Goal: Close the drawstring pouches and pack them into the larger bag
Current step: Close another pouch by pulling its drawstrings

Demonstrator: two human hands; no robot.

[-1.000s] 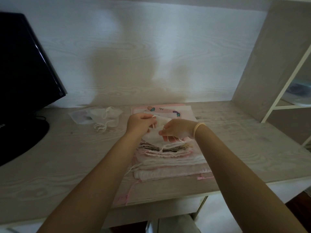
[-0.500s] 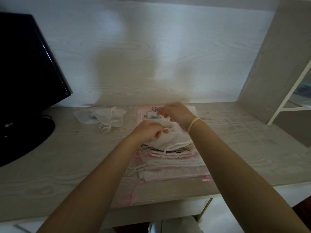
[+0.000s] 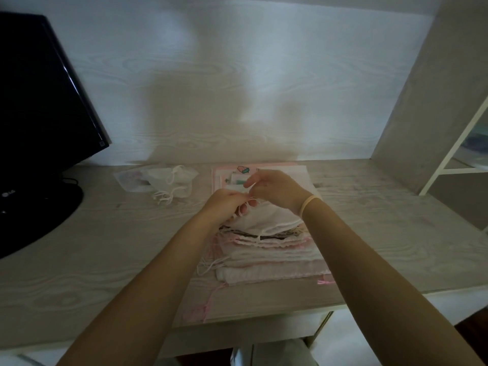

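Judging by the stack of pouches (image 3: pixel 272 256) waiting on the table (image 3: pixel 79 247), packing has barely started; only one tied pouch (image 3: pixel 173 182) sits off to the left, and no larger bag is obviously open yet. Both grips are pinched on the white pouch (image 3: pixel 266 216) cords: left hand (image 3: pixel 228 204) and right hand (image 3: pixel 274 190) meet at its far edge, atop the stack.
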